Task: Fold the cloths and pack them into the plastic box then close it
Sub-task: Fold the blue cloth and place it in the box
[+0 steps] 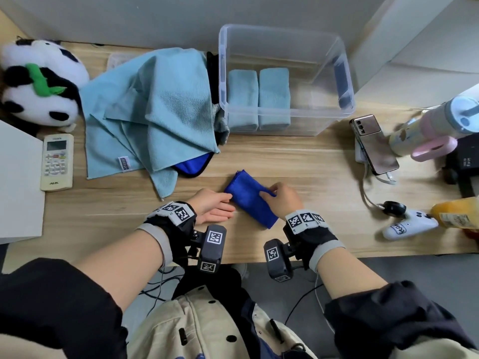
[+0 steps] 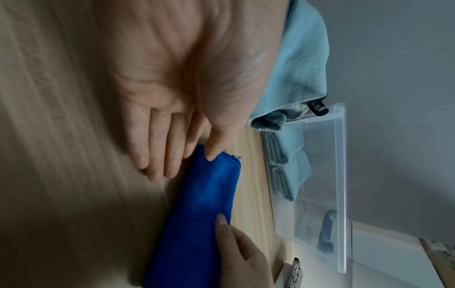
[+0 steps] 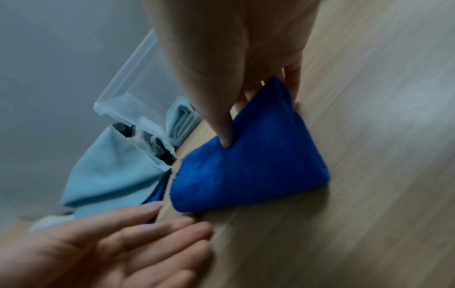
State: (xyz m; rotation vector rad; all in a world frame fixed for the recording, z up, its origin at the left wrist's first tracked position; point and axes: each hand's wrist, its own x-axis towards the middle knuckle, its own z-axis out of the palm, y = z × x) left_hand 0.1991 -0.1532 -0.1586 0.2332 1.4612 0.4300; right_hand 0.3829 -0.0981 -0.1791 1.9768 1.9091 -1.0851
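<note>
Blue cloth (image 1: 251,198) lies half-folded on worktop (image 1: 298,161) before the plastic box (image 1: 347,81); right hand (image 1: 282,200) pinches its right edge, left hand (image 1: 213,209) flat, fingers straight at the left edge; fold wants edges aligned, creases pressed.

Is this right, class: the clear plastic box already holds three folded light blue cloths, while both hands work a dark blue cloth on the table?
Not quite. The plastic box holds two folded light blue cloths, not three; the head view shows them side by side. The rest stands: the left hand and right hand work the dark blue cloth on the table.
</note>
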